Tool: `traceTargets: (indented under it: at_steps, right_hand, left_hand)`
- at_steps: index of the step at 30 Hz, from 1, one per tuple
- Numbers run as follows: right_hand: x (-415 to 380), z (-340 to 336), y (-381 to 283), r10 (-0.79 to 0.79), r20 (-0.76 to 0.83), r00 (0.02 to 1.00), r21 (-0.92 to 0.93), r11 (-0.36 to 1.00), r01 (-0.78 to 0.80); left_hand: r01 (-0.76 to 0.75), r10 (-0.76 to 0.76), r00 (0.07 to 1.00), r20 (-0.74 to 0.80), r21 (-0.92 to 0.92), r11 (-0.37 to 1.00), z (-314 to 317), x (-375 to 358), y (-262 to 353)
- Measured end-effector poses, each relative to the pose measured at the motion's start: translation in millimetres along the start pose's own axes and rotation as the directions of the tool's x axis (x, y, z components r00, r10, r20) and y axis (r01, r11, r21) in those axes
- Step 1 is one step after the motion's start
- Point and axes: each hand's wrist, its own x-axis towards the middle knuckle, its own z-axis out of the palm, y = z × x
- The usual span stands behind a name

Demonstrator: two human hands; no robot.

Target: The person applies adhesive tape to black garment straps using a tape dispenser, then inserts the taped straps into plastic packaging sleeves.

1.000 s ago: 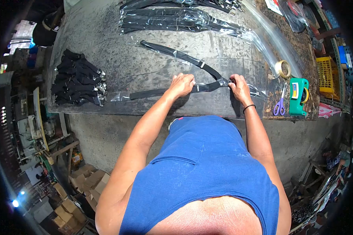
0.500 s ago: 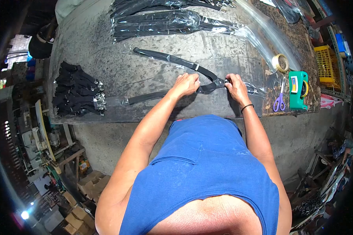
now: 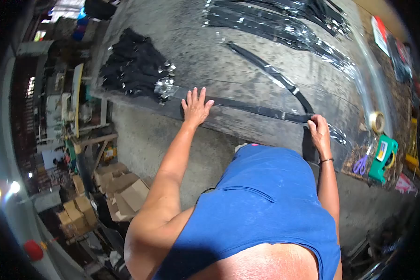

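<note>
A pair of black suspenders lies on the grey table in a V, its straps in clear plastic. Pinched at the junction of the two straps, my right hand has its thumb and fingers closed on it. My left hand is spread flat with fingers apart, over the left end of the lower strap and its clear sleeve. Just left of that hand is a heap of black suspenders with shiny metal clips. The upper strap angles away toward the back of the table.
Plastic-wrapped bundles of black straps lie along the back. On the right are a tape roll, purple-handled scissors, a green tape dispenser and long clear plastic sleeves. Cardboard boxes stand on the floor at left.
My left hand has opened and moved left along the lower strap, toward the heap. My right hand stays at the junction. The view has turned and shifted left.
</note>
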Motion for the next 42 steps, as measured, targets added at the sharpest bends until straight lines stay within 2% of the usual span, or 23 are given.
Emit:
traceTargets:
  at_steps: [2,4,6,7,9,10,11,13,14,15,17,18,19,21,22,23,26,27,29,31,36,42]
  right_hand:
    - [3.3,8.8,-1.4,0.035,0.049,0.998,-0.009,0.999,-0.035]
    - [1.3,13.8,3.3,0.055,0.043,0.998,-0.029,0.998,-0.053]
    - [2.4,13.3,1.5,0.076,0.034,0.997,-0.05,0.996,-0.075]
    - [2.0,12.4,2.6,0.08,0.031,0.996,-0.057,0.995,-0.078]
    - [3.2,14.5,3.2,0.058,0.022,0.998,-0.071,0.996,-0.056]
    - [3.7,14.0,3.0,0.058,0.031,0.998,-0.084,0.995,-0.055]
    - [4.4,14.9,2.0,0.066,0.021,0.998,-0.083,0.994,-0.064]
    - [5.1,13.8,-1.5,0.077,0.045,0.996,-0.088,0.993,-0.072]
    - [5.6,16.7,0.6,0.05,0.042,0.998,-0.084,0.995,-0.047]
    - [6.0,17.1,4.9,0.033,0.03,0.999,-0.09,0.996,-0.031]
    - [5.5,16.9,10.6,0.009,0.026,1.0,-0.125,0.992,-0.006]
    - [4.5,16.5,13.8,-0.021,0.021,1.0,-0.098,0.995,0.023]
    - [2.9,18.2,16.5,-0.009,0.003,1.0,-0.055,0.998,0.009]
    - [1.6,12.2,6.2,0.036,0.007,0.999,-0.054,0.998,-0.035]
    - [-0.1,10.1,4.2,0.064,-0.011,0.998,-0.022,0.998,-0.064]
    - [-1.6,8.9,2.7,0.088,-0.027,0.996,0.016,0.996,-0.088]
    - [-3.0,-1.3,2.7,0.114,-0.095,0.989,-0.005,0.993,-0.115]
    - [-3.2,-4.8,5.4,0.103,-0.148,0.984,-0.019,0.994,-0.107]
    - [-1.0,-12.6,12.3,0.143,-0.131,0.981,-0.039,0.988,-0.149]
    - [1.6,-15.9,21.2,0.089,-0.1,0.991,-0.115,0.988,-0.101]
    - [6.1,-22.6,20.3,0.127,-0.011,0.992,-0.127,0.984,-0.127]
    - [9.1,-20.1,25.0,0.156,-0.016,0.988,-0.093,0.983,-0.156]
  left_hand:
    - [0.119,-0.114,0.99,0.084,-0.062,0.991,-0.8,-7.4,-7.8]
    - [0.151,-0.14,0.984,0.114,-0.089,0.985,-7.8,-13.7,1.9]
    - [0.28,-0.266,0.947,0.178,-0.06,0.958,-16.5,-16.9,9.6]
    - [0.277,-0.261,0.948,0.181,-0.066,0.959,-12.8,-16.5,7.2]
    - [0.193,-0.193,0.981,-0.003,-0.028,0.981,0.5,-14.0,-8.7]
    - [0.09,-0.098,0.989,-0.108,-0.076,0.993,10.3,-10.5,-23.1]
    - [0.097,-0.104,0.988,-0.111,-0.071,0.993,5.3,-6.4,-28.9]
    - [0.078,-0.073,0.995,0.075,-0.075,0.994,-4.0,-3.1,-37.4]
    - [0.146,-0.122,0.975,0.187,-0.121,0.982,-16.8,-4.7,-32.6]
    - [0.134,-0.107,0.976,0.19,-0.134,0.982,-16.1,-4.6,-30.8]
    - [0.167,-0.168,0.985,0.024,0.046,0.985,-7.9,2.2,-19.1]
    - [0.11,-0.114,0.992,-0.05,-0.069,0.991,-11.1,5.9,-7.5]
    - [-0.046,0.016,0.971,-0.238,-0.122,0.991,-9.0,9.8,8.2]
    - [-0.328,0.24,0.928,-0.285,-0.321,0.888,-16.3,23.8,57.7]
    - [-0.417,0.31,0.902,-0.3,-0.427,0.802,-23.5,27.4,92.0]
    - [-0.498,0.379,0.864,-0.33,-0.456,0.738,-17.7,29.5,121.8]
    - [-0.514,0.532,0.836,-0.133,-0.529,0.675,-12.6,33.4,198.5]
    - [-0.5,0.555,0.83,-0.052,-0.509,0.7,-10.6,34.3,216.7]
    - [-0.511,0.61,0.786,0.102,-0.447,0.734,-9.3,39.4,240.0]
    - [-0.523,0.62,0.772,0.14,-0.414,0.745,-10.6,42.5,248.7]
    - [-0.523,0.624,0.749,0.222,-0.381,0.763,-8.7,45.9,253.0]
    - [-0.488,0.616,0.771,0.163,-0.469,0.736,-2.3,39.6,260.3]
